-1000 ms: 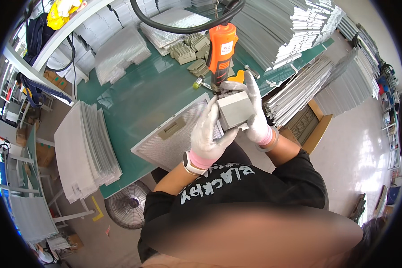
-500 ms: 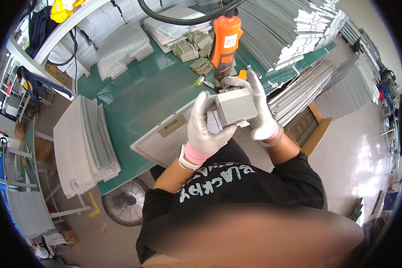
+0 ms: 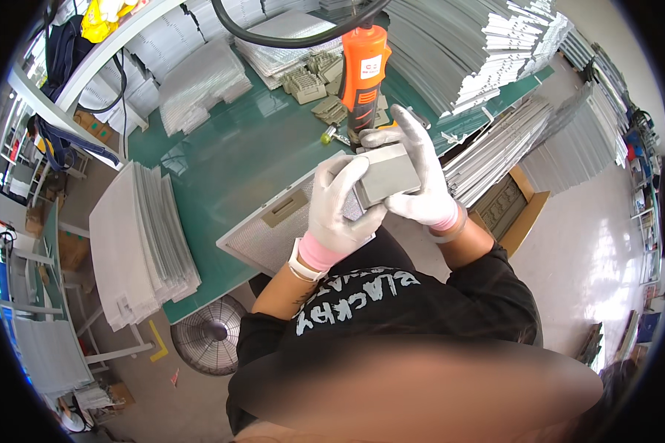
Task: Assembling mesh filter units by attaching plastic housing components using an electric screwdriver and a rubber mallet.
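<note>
Between my two gloved hands is a grey block-shaped stack of small flat plates (image 3: 389, 177), held above the near edge of the bench. My left hand (image 3: 338, 201) grips its left side, thumb underneath and fingers along the edge. On the right side my right hand (image 3: 420, 173) holds it, thumb at the near corner and index finger stretched upward. Just beyond the block hangs an orange power screwdriver (image 3: 364, 70), its lower tip hidden by my hands. Under my left hand, a framed mesh panel (image 3: 262, 235) with a beige handle plate (image 3: 285, 209) lies tilted at the bench edge.
Small beige parts (image 3: 305, 85) lie in a heap on the green bench (image 3: 222, 159). Stacked panels stand at the left (image 3: 144, 244) and far right (image 3: 451, 48). A black cable (image 3: 288, 38) loops overhead. A floor fan (image 3: 208, 334) and an open carton (image 3: 521, 214) flank me.
My right thumb has come in to the block's near corner, and the block has turned slightly. My left fingers have shifted further over its left edge.
</note>
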Available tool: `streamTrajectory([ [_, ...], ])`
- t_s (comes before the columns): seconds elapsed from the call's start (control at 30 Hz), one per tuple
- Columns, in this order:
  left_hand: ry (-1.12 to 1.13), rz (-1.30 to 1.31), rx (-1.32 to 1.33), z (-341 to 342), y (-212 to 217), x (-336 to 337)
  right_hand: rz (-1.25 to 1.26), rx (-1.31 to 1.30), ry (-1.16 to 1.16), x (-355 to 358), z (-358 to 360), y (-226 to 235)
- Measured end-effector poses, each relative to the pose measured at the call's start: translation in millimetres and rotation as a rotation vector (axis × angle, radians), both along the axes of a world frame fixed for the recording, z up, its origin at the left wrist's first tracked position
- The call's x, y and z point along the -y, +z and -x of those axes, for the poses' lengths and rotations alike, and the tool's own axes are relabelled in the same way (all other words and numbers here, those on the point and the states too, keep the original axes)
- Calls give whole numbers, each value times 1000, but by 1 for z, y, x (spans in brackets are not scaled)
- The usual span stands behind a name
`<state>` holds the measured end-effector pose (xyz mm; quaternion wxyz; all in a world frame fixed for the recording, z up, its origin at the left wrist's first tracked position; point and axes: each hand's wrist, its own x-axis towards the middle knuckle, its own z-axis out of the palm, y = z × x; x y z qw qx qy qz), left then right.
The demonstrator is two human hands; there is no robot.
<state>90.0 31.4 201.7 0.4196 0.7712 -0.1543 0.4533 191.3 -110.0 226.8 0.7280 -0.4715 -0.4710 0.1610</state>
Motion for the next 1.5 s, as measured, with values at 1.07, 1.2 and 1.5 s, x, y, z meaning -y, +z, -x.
streamTrajectory([
  [1.07,625,-335,-962,60,-2,-101,-352,-550,302,-104,-81,156],
  [1.2,801,-514,-836,70,-25,-77,-439,-385,228,-118,-101,161],
  [1.5,728,-708,-509,109,10,-45,-335,-302,387,-105,-53,190],
])
